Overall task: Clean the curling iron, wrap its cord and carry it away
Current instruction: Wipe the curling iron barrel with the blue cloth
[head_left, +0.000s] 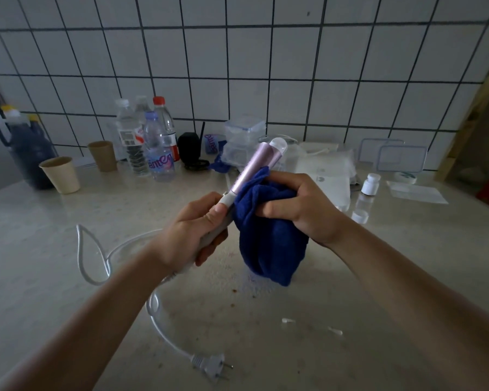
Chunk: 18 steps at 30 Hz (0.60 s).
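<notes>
The front water bottle [159,153] wears a purple-pink label with large white letters, only partly readable. A taller bottle [127,134] behind it carries a white label whose print is too small to read. Both stand in a cluster along the table's [40,249] back edge, under the tiled wall. Two paper cups [60,174] and a dark blue jug [29,153] stand towards the back left. Stacked clear boxes [244,131] sit mid-back, and a white pill bottle [370,183] stands back right.

Over the table's middle, the left hand [192,230] grips the white handle of the curling iron [254,165], thumb on top. The pink barrel slants up and away towards the back edge. The right hand [302,210] clutches a bunched blue cloth [268,235] against the lower barrel. The cloth's loose end hangs down; whether it reaches the table cannot be told.

The white cord [93,249] loops on the table to the left. It ends in a two-pin plug [212,365] lying by the near edge. Brown crumbs [233,290] dot the surface below the cloth.
</notes>
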Each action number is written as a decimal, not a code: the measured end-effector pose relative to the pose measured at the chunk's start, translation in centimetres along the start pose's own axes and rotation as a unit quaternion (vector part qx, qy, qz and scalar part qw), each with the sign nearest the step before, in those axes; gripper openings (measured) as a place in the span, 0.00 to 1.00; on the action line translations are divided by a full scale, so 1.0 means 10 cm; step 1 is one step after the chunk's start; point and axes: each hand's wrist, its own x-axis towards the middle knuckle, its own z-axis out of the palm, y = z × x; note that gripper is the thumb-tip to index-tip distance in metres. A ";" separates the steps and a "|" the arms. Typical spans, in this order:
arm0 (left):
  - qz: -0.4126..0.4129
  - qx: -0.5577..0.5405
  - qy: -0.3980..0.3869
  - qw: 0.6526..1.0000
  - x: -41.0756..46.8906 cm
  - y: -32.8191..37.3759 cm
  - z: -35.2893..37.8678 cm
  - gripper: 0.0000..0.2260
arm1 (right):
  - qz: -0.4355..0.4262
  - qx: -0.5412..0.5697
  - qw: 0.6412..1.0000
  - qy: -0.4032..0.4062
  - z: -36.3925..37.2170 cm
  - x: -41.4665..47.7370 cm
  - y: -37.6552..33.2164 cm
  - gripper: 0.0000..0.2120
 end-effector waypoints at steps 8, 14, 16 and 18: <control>-0.009 0.029 0.014 0.999 0.00 0.03 0.03 0.15 | -0.032 -0.024 0.996 0.078 -0.03 0.01 0.06 0.12; -0.020 0.078 0.017 0.997 -0.02 0.02 -0.07 0.14 | -0.047 -0.043 0.977 0.206 -0.32 0.00 -0.02 0.15; -0.018 0.094 0.035 0.995 -0.08 -0.01 -0.11 0.14 | -0.035 -0.067 0.969 0.236 -0.39 -0.06 -0.07 0.14; -0.018 0.157 0.072 0.985 -0.18 -0.06 -0.20 0.15 | -0.035 -0.088 0.958 0.271 -0.49 -0.17 -0.14 0.14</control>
